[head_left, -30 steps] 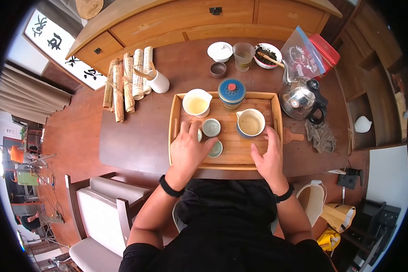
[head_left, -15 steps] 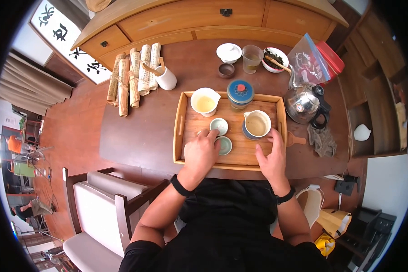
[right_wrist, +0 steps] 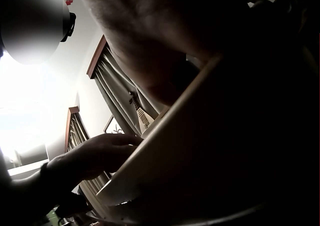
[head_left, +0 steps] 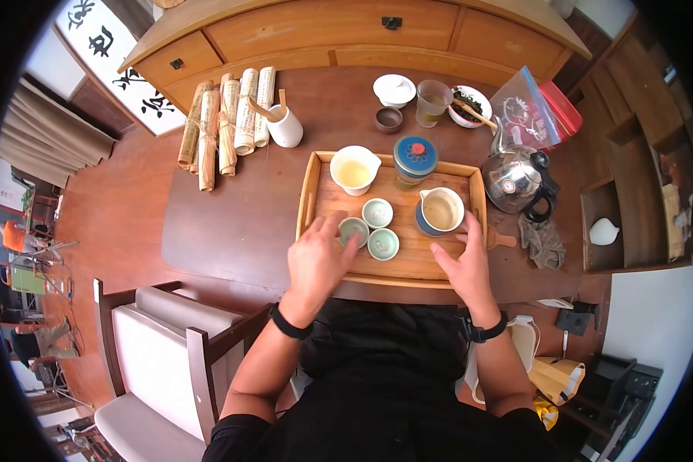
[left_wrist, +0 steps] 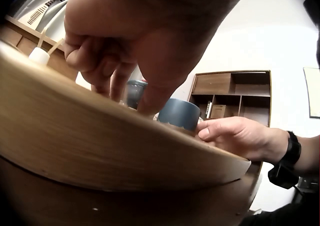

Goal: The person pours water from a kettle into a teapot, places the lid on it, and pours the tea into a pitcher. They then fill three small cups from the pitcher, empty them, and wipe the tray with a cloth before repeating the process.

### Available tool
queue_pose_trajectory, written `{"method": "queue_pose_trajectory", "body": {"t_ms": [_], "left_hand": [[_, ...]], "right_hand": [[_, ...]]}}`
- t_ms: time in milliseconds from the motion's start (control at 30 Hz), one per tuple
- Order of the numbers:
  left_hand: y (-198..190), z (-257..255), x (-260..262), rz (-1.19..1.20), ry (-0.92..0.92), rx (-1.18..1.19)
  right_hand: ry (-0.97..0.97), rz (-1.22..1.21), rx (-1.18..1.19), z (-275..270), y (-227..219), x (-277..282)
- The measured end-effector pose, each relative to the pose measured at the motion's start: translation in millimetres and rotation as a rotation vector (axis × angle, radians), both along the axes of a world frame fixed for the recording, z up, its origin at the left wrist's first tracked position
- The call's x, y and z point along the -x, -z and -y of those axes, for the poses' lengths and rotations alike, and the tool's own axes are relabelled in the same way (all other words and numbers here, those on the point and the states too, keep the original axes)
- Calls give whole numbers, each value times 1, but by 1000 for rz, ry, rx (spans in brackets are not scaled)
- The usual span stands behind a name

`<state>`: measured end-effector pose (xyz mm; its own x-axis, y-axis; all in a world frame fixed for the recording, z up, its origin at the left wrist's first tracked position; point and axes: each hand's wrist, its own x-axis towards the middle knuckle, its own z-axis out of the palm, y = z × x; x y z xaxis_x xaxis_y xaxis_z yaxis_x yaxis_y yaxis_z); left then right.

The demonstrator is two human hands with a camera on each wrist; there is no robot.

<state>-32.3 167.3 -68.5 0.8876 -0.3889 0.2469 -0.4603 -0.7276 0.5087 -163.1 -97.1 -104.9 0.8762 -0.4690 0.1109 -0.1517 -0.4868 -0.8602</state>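
Black short-sleeved shirt [head_left: 385, 385], black wristbands [head_left: 288, 323]

The left hand [left_wrist: 135, 50] hung over the wooden tray's rim [left_wrist: 100, 141], fingers curled downward; beyond, the right hand [left_wrist: 235, 136] rested beside a blue pitcher [left_wrist: 178, 114].

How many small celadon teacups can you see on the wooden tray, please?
3, clustered mid-tray: one at the left hand's fingertips, one behind it, one nearest the person. None seems hidden.

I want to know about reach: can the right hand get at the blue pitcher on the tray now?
Probably yes. The right hand rests on the tray just below the blue pitcher, and nothing stands between them.
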Motion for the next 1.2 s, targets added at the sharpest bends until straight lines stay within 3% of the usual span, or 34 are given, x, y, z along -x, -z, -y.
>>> {"method": "queue_pose_trajectory", "body": {"t_ms": [133,233,433,800,1200], "left_hand": [[11,-26,-10,-17,-5,98],[24,-31,-11,4,21,195],[40,-25,-3,104,11,274],[45,-27,-6,191,46,309],[45,-28,-5,177,38,277]], "right_hand": [[-50,19,-77,1,-13,-18],[-75,29,71,4,-16,-31],[-131,20,-93,8,-27,-45],[-267,33,287,-8,-35,-51],[-333,34,388,-18,-45,-61]]}}
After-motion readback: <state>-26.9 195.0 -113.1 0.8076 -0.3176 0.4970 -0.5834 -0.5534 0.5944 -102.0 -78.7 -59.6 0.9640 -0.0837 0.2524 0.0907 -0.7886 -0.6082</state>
